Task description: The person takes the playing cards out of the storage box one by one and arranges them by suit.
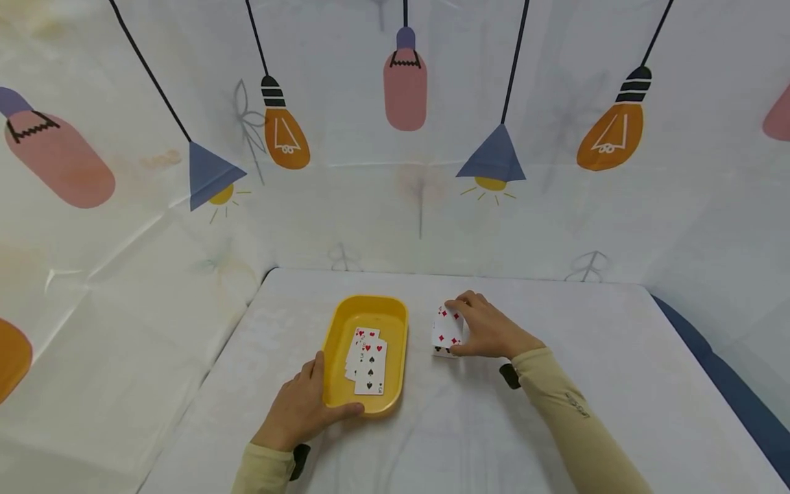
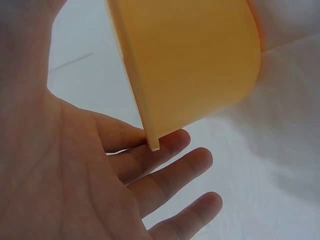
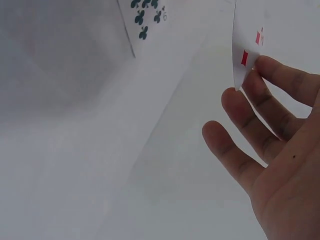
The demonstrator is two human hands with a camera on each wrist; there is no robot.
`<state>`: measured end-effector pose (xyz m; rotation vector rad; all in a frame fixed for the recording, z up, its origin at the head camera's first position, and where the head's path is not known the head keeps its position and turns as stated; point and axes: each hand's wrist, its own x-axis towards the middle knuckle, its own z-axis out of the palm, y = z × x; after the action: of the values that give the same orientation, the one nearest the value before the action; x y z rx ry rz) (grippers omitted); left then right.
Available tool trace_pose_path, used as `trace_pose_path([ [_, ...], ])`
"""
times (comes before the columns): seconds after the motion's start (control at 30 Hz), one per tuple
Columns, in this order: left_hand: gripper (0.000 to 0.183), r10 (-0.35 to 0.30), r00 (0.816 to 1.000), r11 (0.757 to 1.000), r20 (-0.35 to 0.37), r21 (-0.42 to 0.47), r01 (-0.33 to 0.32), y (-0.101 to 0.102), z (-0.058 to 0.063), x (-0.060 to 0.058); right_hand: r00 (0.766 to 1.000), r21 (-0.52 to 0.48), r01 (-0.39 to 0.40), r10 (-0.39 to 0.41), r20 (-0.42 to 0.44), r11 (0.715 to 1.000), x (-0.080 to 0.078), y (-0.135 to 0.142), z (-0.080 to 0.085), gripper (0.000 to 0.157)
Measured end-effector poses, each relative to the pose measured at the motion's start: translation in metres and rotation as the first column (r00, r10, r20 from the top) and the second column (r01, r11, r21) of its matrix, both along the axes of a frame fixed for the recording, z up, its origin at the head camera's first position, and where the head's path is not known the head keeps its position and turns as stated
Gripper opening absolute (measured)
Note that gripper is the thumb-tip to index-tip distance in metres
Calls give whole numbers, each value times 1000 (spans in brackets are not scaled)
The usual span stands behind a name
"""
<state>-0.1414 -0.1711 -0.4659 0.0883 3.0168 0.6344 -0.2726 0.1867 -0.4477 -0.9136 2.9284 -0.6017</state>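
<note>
Right hand point(image 1: 492, 329) pinches a diamonds card point(image 1: 444, 331) in its fingers, above a clubs card point(image 3: 143, 19), toward the far edge of the worktop point(image 1: 617, 343)! Left hand point(image 1: 299, 405), fingers spread, touches the yellow tray point(image 1: 396, 329), near-left corner.

The counter point(image 1: 617, 384) had a white top. On it sat a yellow tray point(image 1: 396, 343), and near the tray's right side lay playing cards point(image 1: 441, 352).

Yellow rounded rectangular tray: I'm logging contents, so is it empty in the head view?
No, overlapping white playing cards with red and black marks lie inside the yellow tray.
</note>
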Motion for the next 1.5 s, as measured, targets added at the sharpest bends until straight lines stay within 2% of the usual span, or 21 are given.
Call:
trace_pose_path([
  [0.47,135,4,1000,1000,14,15,-5,0,2,1,1000,37,25,-24,-15,999,-2,27,-12,72],
  [0.8,136,12,1000,1000,20,16,-12,1,0,1,999,116,39,-41,17,992,-13,44,-23,75],
  [1.2,137,21,999,1000,42,6,-21,1,1,0,998,145,25,-34,60,989,-17,49,-34,78],
  [1.5,138,24,999,1000,44,6,-24,1,-1,1,997,177,6,-20,79,984,-14,48,-33,77],
])
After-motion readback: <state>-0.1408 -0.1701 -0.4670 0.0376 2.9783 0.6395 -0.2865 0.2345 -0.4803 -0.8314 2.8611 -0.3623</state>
